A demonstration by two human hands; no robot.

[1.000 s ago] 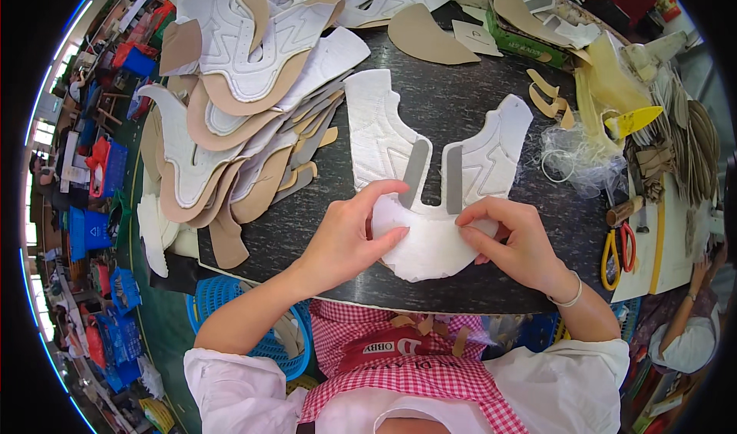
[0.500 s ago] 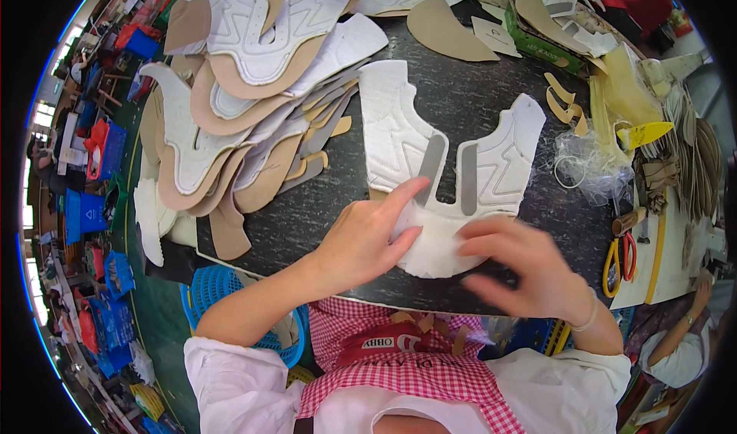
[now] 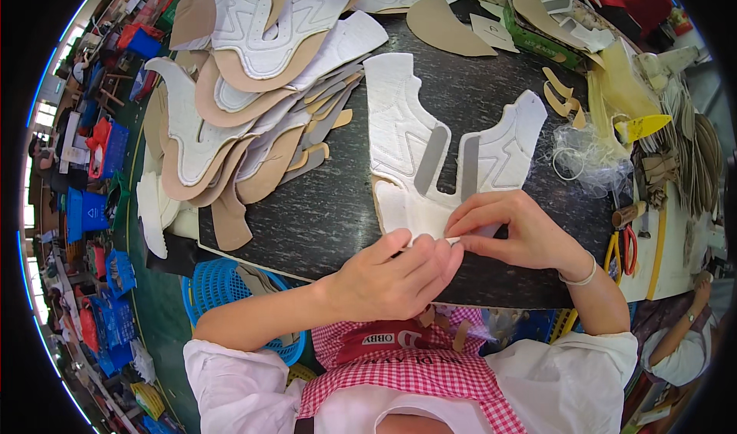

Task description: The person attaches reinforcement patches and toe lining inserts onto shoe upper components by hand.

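Observation:
A white stitched shoe upper (image 3: pixel 401 127) lies flat on the dark speckled tabletop, its two side wings pointing away from me. A grey strip (image 3: pixel 433 160) runs along each edge of its central slot. My left hand (image 3: pixel 411 269) is closed on the upper's near edge, fingers curled around it. My right hand (image 3: pixel 510 230) pinches the same edge from the right, thumb and fingertips meeting the left hand's fingers. The gripped edge is folded up a little, and the fingers cover most of it.
Stacked white and beige shoe uppers (image 3: pixel 230 119) overlap at the left. A beige curved piece (image 3: pixel 445 28) lies at the back, beside a green box (image 3: pixel 541 44). Clear plastic (image 3: pixel 591 157), a yellow tool (image 3: pixel 643 127) and red-handled scissors (image 3: pixel 629 250) lie right. A blue basket (image 3: pixel 217 286) stands below the table edge.
The left hand has moved down from the grey strip to the near edge. My right hand, blurred before, has come in to pinch there too. The upper's near edge is now gripped.

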